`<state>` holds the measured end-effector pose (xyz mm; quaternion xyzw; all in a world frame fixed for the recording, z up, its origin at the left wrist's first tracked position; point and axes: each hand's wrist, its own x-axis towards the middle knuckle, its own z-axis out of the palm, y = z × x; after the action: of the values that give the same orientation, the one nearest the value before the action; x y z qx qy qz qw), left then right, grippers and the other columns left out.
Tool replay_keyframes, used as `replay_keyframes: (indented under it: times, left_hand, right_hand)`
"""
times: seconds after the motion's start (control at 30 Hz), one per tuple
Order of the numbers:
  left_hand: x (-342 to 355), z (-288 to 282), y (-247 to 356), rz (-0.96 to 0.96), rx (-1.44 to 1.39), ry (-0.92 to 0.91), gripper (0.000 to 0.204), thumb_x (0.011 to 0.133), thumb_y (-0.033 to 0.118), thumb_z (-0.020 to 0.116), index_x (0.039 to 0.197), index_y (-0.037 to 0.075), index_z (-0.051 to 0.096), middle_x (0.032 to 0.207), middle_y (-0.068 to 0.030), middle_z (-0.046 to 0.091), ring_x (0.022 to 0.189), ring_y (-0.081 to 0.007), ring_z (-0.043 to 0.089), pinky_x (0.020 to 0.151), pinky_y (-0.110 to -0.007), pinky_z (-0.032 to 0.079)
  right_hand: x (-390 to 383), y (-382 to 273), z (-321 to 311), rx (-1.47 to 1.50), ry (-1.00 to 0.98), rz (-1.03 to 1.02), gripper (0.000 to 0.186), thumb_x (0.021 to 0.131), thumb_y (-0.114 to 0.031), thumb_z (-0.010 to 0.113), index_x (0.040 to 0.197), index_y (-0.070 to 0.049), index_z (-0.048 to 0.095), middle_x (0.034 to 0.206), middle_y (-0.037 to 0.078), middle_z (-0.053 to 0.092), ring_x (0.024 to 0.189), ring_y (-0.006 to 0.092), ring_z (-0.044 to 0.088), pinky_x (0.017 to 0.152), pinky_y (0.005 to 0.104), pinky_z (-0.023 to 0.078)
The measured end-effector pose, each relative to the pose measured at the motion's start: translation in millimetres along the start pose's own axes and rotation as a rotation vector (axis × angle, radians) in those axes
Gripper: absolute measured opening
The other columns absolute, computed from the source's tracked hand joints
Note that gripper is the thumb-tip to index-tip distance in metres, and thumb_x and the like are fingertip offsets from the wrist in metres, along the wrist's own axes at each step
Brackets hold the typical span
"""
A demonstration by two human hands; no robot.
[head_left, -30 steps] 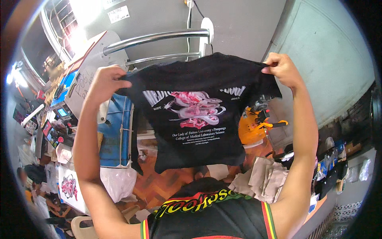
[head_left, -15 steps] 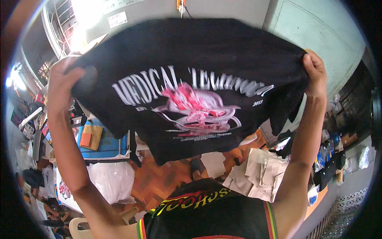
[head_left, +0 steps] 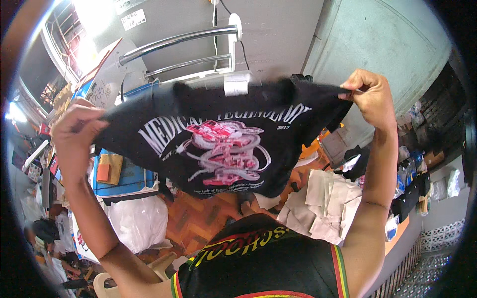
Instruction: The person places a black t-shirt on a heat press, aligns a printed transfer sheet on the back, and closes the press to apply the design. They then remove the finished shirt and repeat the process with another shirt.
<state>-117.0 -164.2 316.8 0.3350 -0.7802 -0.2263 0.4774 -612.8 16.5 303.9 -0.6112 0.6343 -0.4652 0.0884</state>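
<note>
Stretched between my raised hands hangs a black T-shirt (head_left: 169, 141) with white lettering and a pink-and-white picture on it. My left hand (head_left: 78, 133) pinches its left upper corner, and my right hand (head_left: 370, 97) pinches the right one. A white label (head_left: 236, 83) shows at the middle of the shirt's upper edge. The cloth sags between the hands, and its lower part hangs above the floor in front of me.
A blue-topped table (head_left: 131, 174) with an orange-and-tan block (head_left: 110, 169) stands at left, beside a white plastic bag (head_left: 138, 221). Metal bars (head_left: 179, 44) rise behind the shirt. Brown paper sheets (head_left: 323, 203) lie on the floor at right. A pale door (head_left: 382, 44) is at far right.
The shirt's upper edge has dropped, uncovering the metal bars behind it. My right hand has moved slightly left, so the cloth is slacker, and the label now shows.
</note>
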Motion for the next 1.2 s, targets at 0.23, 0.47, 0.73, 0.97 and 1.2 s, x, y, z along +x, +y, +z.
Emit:
replay_keyframes:
  times: [0.23,0.47,0.73,0.97,1.2]
  left_hand:
    - [-56,7,-23,0.103,-0.002,-0.121,0.024,0.057,-0.007,0.083,0.066,0.001,0.062,0.068,-0.0026,0.058,0.064,-0.0117,0.054,0.058,-0.027,0.041]
    - [-74,6,-27,-0.113,-0.06,-0.353,0.018,0.068,0.0,0.082,0.082,0.0,0.071,0.074,-0.0034,0.06,0.069,-0.0093,0.055,0.062,-0.025,0.042]
    - [-83,5,-56,-0.31,-0.183,-0.212,0.011,0.078,-0.006,0.075,0.089,-0.003,0.074,0.081,-0.0029,0.067,0.074,-0.0084,0.06,0.068,-0.024,0.049]
    - [-82,-1,-43,-0.253,-0.276,-0.205,0.015,0.069,-0.011,0.076,0.076,0.001,0.071,0.079,-0.0036,0.067,0.071,-0.0098,0.062,0.066,-0.024,0.049]
    - [-84,21,-63,-0.165,-0.002,-0.148,0.017,0.082,-0.004,0.069,0.098,0.0,0.071,0.09,-0.0048,0.071,0.08,-0.0098,0.063,0.071,-0.025,0.049]
  right_hand:
    - [-43,18,34,0.138,-0.092,0.133,0.02,0.066,0.019,0.054,0.068,-0.001,0.052,0.072,0.003,0.055,0.072,0.0125,0.059,0.068,0.0259,0.051]
    - [-68,30,36,0.173,0.064,0.178,0.028,0.077,0.021,0.051,0.082,-0.001,0.067,0.082,0.001,0.056,0.076,0.0092,0.055,0.07,0.0237,0.052]
    - [-58,25,32,0.019,0.014,-0.027,0.034,0.078,0.019,0.051,0.095,-0.001,0.073,0.092,0.005,0.065,0.088,0.0141,0.062,0.077,0.0253,0.05]
    - [-57,26,31,-0.073,0.042,-0.036,0.03,0.078,0.018,0.052,0.094,0.001,0.071,0.094,0.008,0.068,0.087,0.0156,0.063,0.079,0.0272,0.051]
    - [-51,42,55,-0.143,-0.162,0.088,0.023,0.082,0.014,0.051,0.097,0.004,0.066,0.095,0.012,0.068,0.088,0.0193,0.066,0.082,0.0309,0.053]
